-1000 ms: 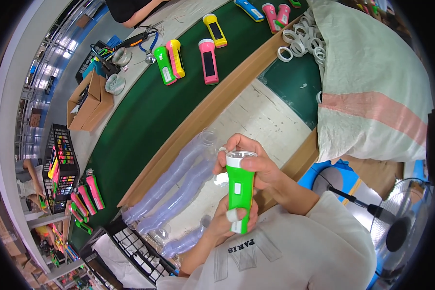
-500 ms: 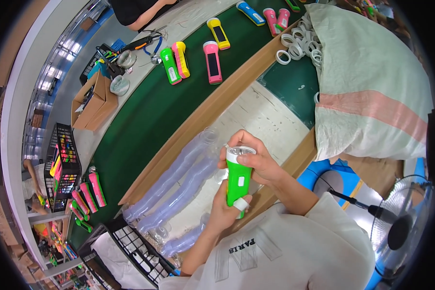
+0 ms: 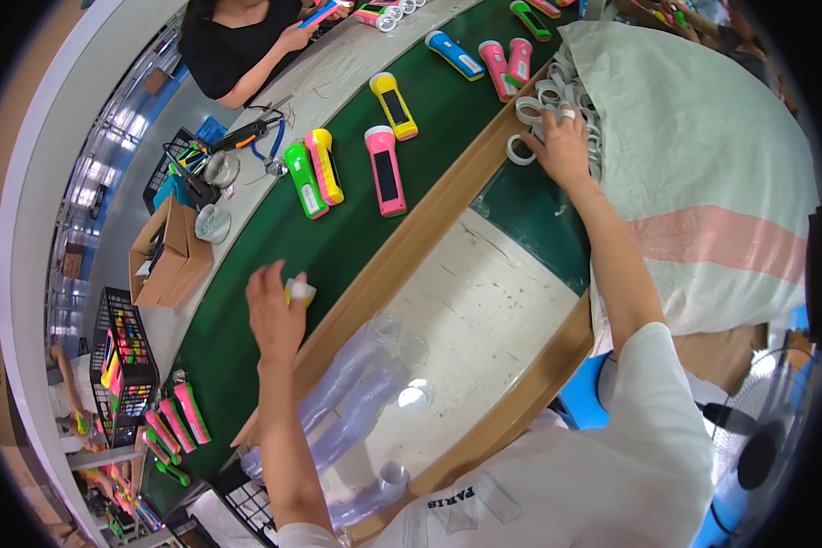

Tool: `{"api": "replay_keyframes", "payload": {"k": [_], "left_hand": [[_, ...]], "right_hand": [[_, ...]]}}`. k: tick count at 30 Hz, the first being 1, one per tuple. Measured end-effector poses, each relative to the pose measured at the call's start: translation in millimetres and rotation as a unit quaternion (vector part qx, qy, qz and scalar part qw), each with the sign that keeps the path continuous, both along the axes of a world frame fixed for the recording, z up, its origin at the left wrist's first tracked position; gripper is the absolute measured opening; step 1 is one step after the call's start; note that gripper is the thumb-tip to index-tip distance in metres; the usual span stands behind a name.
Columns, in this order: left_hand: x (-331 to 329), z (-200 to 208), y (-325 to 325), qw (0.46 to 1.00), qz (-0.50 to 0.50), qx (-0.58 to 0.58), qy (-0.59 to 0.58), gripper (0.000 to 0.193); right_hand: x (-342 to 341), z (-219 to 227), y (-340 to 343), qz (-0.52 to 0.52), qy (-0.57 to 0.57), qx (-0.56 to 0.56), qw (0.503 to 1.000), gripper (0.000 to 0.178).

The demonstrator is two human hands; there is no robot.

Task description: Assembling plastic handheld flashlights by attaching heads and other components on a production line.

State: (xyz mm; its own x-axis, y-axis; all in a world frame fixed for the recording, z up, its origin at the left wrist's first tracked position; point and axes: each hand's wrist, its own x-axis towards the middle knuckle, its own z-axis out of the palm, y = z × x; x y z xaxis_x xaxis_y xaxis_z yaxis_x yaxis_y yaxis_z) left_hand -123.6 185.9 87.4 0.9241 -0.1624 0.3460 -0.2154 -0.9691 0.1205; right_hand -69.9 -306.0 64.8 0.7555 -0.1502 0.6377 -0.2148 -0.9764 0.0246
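Observation:
My right hand (image 3: 564, 151) reaches over the pile of white rings (image 3: 571, 89) at the far right, its fingers spread among them. A white band shows at one fingertip; whether it is tape or one of the rings I cannot tell. One loose white ring (image 3: 521, 149) lies beside that hand. My left hand (image 3: 277, 315) hovers over the green belt (image 3: 237, 338) with fingers apart. White and yellow show at its thumb, partly hidden. Farther along the belt lie a green flashlight (image 3: 305, 180), a yellow-and-pink flashlight (image 3: 325, 166), a pink flashlight (image 3: 386, 172) and a yellow flashlight (image 3: 393, 106).
A big woven sack (image 3: 703, 183) stands at the right. Clear plastic sleeves (image 3: 361, 393) lie on the white tabletop before me. Black baskets (image 3: 123, 365) and a cardboard box (image 3: 169, 260) are at the left. Across the belt a person (image 3: 237, 46) handles a flashlight.
The green flashlight that both hands held is out of them and I cannot see where it went. My right hand has moved far right to the rings, my left hand out over the belt.

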Motion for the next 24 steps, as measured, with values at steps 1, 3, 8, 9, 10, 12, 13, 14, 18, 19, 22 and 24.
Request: {"api": "replay_keyframes", "payload": {"k": [1,3,8,9,10,12,13,14,18,19,22,24], "left_hand": [[24,4,-30,0.996,-0.045,-0.075,0.012,0.042],[78,2,-67,0.988,-0.050,-0.142,0.029,0.046],[177,-25,-95,0.958,0.168,-0.140,0.187,0.076],[183,-37,-90,0.949,0.195,-0.144,0.202,0.076],[170,-30,-108,0.947,0.221,-0.098,0.210,0.070],[177,-46,-103,0.957,0.178,-0.100,0.208,0.067],[176,-48,-88,0.963,0.155,-0.099,0.195,0.065],[167,-48,-83,0.980,0.121,-0.057,0.148,0.055],[106,-24,-48,0.855,0.058,-0.456,0.238,0.035],[82,-14,-43,0.862,0.038,-0.457,0.218,0.034],[4,9,-52,0.841,0.004,-0.491,0.226,0.032],[-41,3,-61,0.854,-0.074,-0.470,0.213,0.036]], "right_hand": [[7,-2,-17,-0.017,0.028,0.069,0.997,0.055],[15,-8,-31,-0.051,0.052,0.051,0.996,0.055],[22,0,-11,-0.014,0.162,0.062,0.985,0.065],[22,6,-6,-0.009,0.190,0.064,0.980,0.064],[17,9,-11,-0.010,0.221,0.065,0.973,0.063],[12,-5,-27,0.044,0.195,0.099,0.975,0.057],[12,-6,-22,0.071,0.181,0.116,0.974,0.056],[7,-7,-20,0.063,0.198,0.139,0.968,0.052],[-21,-6,6,0.093,0.205,0.126,0.966,0.032],[-31,-2,16,0.110,0.209,0.119,0.964,0.027],[-64,-4,41,0.136,0.190,0.129,0.964,0.020],[-80,-5,58,0.145,0.205,0.115,0.961,0.022]]}}
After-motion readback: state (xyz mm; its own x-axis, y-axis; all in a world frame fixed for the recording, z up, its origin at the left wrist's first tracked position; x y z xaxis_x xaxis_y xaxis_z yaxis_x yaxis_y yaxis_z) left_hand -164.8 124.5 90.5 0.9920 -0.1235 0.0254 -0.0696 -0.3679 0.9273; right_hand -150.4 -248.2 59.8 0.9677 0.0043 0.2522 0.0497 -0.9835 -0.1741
